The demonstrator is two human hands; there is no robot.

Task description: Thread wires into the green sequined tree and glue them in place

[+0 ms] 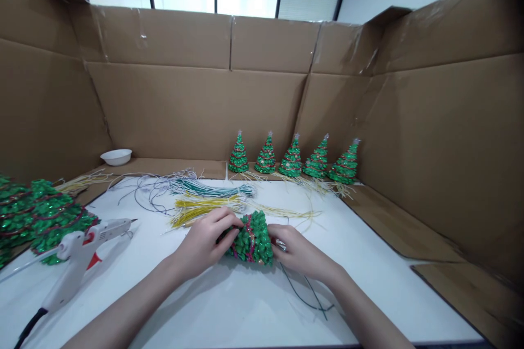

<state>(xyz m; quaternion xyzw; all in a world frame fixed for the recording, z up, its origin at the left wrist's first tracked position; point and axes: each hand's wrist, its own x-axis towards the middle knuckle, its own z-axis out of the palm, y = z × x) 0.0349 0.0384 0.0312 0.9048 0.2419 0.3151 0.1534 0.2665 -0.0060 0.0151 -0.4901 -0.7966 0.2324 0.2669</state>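
A small green sequin Christmas tree [251, 240] with red trim lies on the white table [229, 305] between my hands. My left hand [204, 244] grips its left side, fingers curled over the top. My right hand [298, 253] closes on its right end, where a small silvery piece shows by the fingers. A thin dark wire [305, 294] trails from the tree toward me under my right wrist.
A white glue gun [84, 253] rests at the left beside a pile of green trees [36, 218]. Bundles of yellow and green wires [208, 199] lie behind my hands. Several finished trees [292, 157] line the cardboard back wall; a white bowl [116, 156] sits far left.
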